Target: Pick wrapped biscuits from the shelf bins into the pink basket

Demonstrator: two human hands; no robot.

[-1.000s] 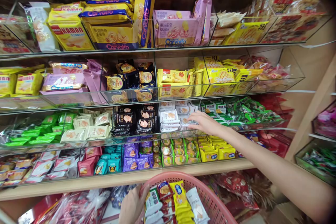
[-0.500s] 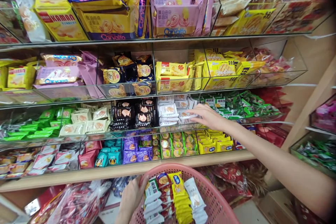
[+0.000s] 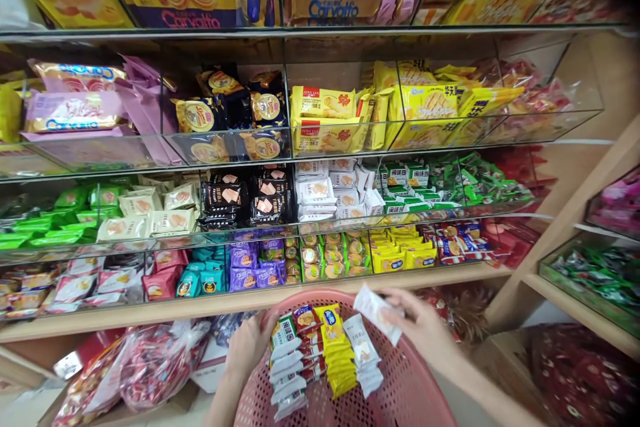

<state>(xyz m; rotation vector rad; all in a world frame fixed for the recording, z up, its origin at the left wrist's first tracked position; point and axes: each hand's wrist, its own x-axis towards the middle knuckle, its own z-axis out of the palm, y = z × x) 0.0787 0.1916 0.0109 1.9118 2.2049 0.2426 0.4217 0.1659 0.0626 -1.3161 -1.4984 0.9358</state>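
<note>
Right hand point(image 3: 419, 327) is back from the shelf, fingertips point(image 3: 393, 299) pressed together, pinching a crinkly white foil sachet point(image 3: 376, 312) over the perforated pink plastic basket point(image 3: 320, 296). Sachet's long axis tilts down-right. Left hand point(image 3: 247, 347) curls on the rim, just beside the stacked flat snack packs point(image 3: 340, 363).

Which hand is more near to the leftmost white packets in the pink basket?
Left hand: beside the packets. Right hand: farther right, above the basket, holding a white packet.

A snack shop: wooden shelves point(image 3: 320, 287) of clear bins point(image 3: 545, 123) full of packaged biscuits point(image 3: 323, 103), above a pink shopping basket point(image 3: 400, 380).
</note>
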